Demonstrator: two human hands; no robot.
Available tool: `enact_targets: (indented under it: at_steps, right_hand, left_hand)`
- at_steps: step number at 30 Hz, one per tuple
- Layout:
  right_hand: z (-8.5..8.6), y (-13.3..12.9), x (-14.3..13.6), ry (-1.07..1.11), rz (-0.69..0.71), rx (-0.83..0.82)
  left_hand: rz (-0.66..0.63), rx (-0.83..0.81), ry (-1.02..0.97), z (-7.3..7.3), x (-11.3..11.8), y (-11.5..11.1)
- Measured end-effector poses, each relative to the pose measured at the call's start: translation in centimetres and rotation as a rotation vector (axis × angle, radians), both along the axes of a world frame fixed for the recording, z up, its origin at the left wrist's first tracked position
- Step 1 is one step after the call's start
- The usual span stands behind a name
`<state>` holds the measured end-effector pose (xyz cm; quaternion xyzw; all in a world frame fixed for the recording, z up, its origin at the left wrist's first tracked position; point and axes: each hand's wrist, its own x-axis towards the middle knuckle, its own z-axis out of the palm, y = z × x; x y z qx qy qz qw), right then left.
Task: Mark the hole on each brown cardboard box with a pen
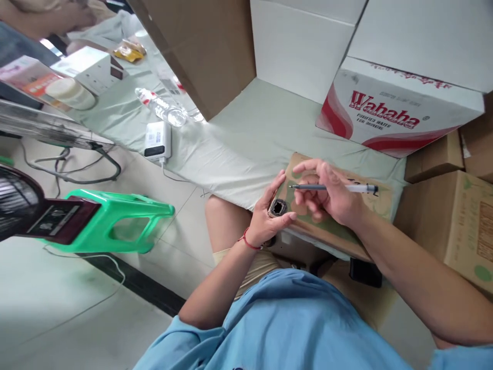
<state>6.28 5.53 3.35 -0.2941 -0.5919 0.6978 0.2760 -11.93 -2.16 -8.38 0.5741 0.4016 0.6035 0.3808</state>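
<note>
My right hand [335, 195] is closed round a pen [356, 188] with a white barrel and a grey grip. The pen lies nearly level, its tip to the left. My left hand [267, 218], a red cord on its wrist, holds a small dark hollow piece [278, 207] between thumb and fingers. This piece has a roughly eight-sided rim and a black opening facing up; its kind is not clear. Beneath both hands is a brown cardboard piece [370, 205] with green print, at the edge of the cloth-covered table [239, 139].
A Wahaha water carton [385, 110] and brown boxes [442, 216] stand to the right. A tall cardboard panel [208, 51] rises behind. Left are a white power bank [157, 139] with cable, water bottles [162, 107], a green stool [115, 221] and a fan [23, 205]. Another person's arm [50, 18] shows.
</note>
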Motion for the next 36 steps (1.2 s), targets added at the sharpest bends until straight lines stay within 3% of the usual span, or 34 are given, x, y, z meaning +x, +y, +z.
enact_targets:
  at_steps: [4, 10, 15, 28, 32, 36]
  right_hand:
    - [-0.4, -0.5, 0.0, -0.190, -0.092, 0.164]
    - [0.3, -0.4, -0.2, -0.244, 0.031, 0.372]
    - [1.0, -0.2, -0.3, -0.337, 0.080, 0.495]
    - [1.2, -0.1, -0.6, -0.337, 0.192, 0.603]
    - [1.1, -0.2, -0.7, -0.376, 0.157, 0.583]
    - [0.8, -0.2, -0.5, -0.441, 0.038, 0.558]
  left_hand:
    - [-0.024, 0.067, -0.053, -0.4, 0.0, 0.6]
    - [-0.079, 0.125, -0.018, -1.1, -0.7, 1.3]
    - [-0.069, 0.096, 0.037, -0.7, -0.7, 1.4]
    - [-0.048, 0.112, 0.020, -0.7, -0.4, 1.6]
    - [-0.049, 0.141, 0.007, -0.8, -0.3, 1.6]
    - [-0.047, 0.137, -0.002, -1.0, -0.3, 1.7]
